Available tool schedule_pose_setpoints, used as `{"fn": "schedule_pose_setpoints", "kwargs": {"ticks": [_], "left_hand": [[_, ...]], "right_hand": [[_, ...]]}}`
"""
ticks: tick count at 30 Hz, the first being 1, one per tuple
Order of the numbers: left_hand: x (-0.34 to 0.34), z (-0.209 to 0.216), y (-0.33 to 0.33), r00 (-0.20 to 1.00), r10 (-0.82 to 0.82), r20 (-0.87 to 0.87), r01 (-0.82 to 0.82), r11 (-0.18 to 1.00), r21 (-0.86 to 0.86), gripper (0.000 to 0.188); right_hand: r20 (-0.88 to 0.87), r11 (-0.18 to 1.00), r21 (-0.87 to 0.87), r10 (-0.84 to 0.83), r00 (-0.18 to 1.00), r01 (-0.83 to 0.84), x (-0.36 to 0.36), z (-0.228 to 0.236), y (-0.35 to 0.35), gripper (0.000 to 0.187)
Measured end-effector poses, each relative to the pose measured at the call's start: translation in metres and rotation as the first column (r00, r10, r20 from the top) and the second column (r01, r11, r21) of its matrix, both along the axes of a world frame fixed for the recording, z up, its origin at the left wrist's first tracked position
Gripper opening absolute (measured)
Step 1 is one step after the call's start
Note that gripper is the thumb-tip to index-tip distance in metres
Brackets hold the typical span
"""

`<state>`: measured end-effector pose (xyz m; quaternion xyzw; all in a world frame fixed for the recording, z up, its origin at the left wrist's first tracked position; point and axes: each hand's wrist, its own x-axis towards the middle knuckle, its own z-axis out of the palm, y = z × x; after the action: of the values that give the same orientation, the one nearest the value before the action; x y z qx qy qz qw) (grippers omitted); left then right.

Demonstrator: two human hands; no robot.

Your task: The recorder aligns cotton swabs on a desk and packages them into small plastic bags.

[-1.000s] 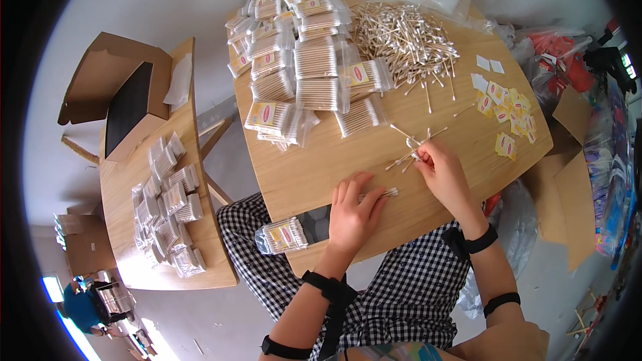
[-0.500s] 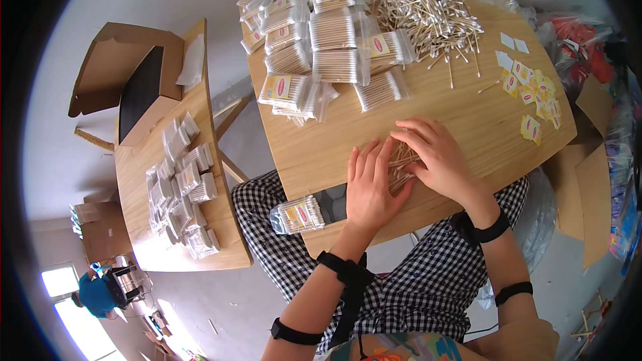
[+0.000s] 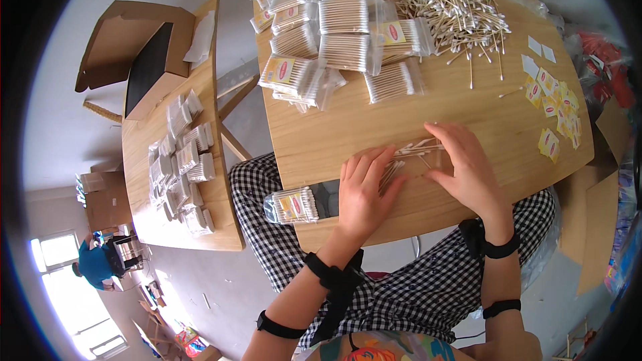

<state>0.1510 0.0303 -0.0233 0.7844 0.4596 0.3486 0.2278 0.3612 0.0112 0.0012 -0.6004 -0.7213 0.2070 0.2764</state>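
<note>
Loose cotton swabs (image 3: 416, 150) lie in a small bunch on the near part of the wooden table (image 3: 348, 127), between my two hands. My left hand (image 3: 364, 190) curls round one end of the bunch, some swabs showing between its thumb and fingers. At the other side, my right hand (image 3: 471, 170) has thumb and fingers spread apart around the swab tips. Left of my left hand, a clear bag of cotton swabs with a yellow label (image 3: 294, 206) rests by a dark grey patch (image 3: 328, 198) at the table's edge.
Bagged swabs (image 3: 344, 13) are stacked at the back left beside a large loose swab pile (image 3: 455, 10). Yellow-and-white cards (image 3: 552, 103) lie at right. A side table holds more bags (image 3: 180, 160) and an open cardboard box (image 3: 160, 67). A person (image 3: 100, 264) works far left.
My right hand has moved right, away from my left, and its fingers have spread. The swabs between my hands show more now. The whole view has shifted slightly.
</note>
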Motion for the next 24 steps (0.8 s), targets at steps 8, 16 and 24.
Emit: {"fn": "schedule_pose_setpoints", "kwargs": {"ticks": [8,16,24], "left_hand": [[-0.005,-0.003,0.001,0.998,0.026,-0.053,-0.023,0.997,0.068,0.034],[-0.020,-0.001,-0.006,0.995,-0.036,-0.097,0.043,0.996,0.072,0.033],[-0.003,-0.002,-0.013,0.979,-0.175,-0.104,0.185,0.978,0.094,0.034]], "right_hand": [[-0.075,0.995,0.076,-0.061,0.995,0.067,0.023,-0.011,0.002,0.040],[-0.068,0.972,0.088,-0.211,0.975,0.217,0.041,-0.016,0.001,0.011],[-0.173,0.987,0.161,0.025,0.985,0.003,-0.003,-0.023,0.018,0.009]]}}
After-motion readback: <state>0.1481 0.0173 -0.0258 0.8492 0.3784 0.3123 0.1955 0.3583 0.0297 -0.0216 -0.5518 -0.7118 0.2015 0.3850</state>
